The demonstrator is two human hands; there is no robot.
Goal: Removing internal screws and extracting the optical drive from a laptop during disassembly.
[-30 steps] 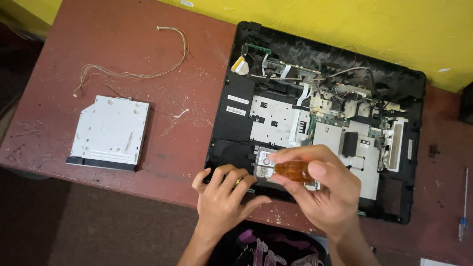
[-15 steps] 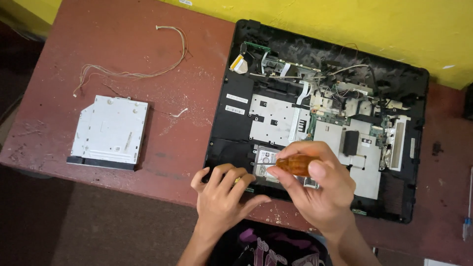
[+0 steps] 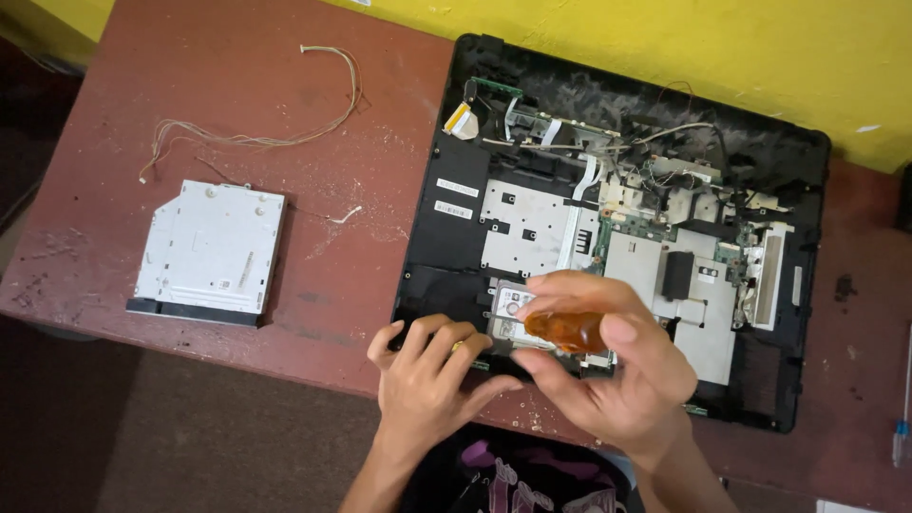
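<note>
Near the left edge of the reddish bench: a flat silver optical drive, lying level, black bezel toward the near edge. Behind it, toward the far edge, a thin loose wire, looped and slack, apart from the drive.

Right of the middle, filling most of the right half up to the yellow wall: an opened laptop chassis, black tray, cover off, with silver shielding plates, a green board, ribbon cables and dust in plain sight.

At the chassis's near edge, the left hand, palm down, fingers spread apart and pressing on the black rim beside a small silver hard drive, mostly hidden under the two hands. Nothing gripped there; just steadying.

Just to the right, the right hand, fingers closed around the amber handle of a screwdriver, thumb and forefinger pinching its top. Shaft and tip hidden beneath the hand, so contact with a screw cannot be told.

Handling, as a judgement: handle hard, smooth, likely a bit slippery, light enough for a fingertip pinch near the butt with the palm bearing down. Hard drive stiff, dense for its bulk, fragile to knocks; best taken by its long side edges, never by the board face. Surrounding ribbon cables soft and easy to tear.

At the far right edge of the bench, a blue-tipped pen-like tool, well apart from the hands.
</note>
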